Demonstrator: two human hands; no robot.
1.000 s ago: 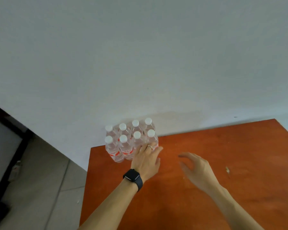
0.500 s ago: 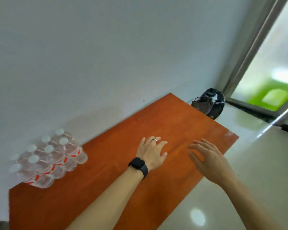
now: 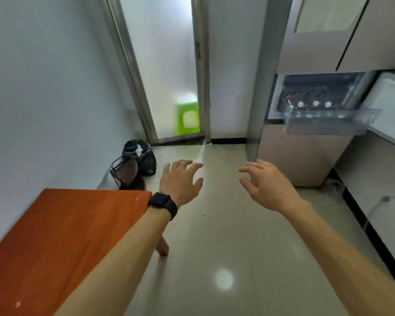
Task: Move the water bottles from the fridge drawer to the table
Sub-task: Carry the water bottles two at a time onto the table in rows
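Fingers spread on my empty left hand [image 3: 180,182] and right hand [image 3: 268,185]; fridge drawer [image 3: 328,120] apparently holds white-capped bottles [image 3: 315,103].

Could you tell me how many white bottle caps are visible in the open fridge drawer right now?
3, in a row inside the fridge drawer: left cap, middle cap, right cap. More may be hidden behind the drawer's front wall.
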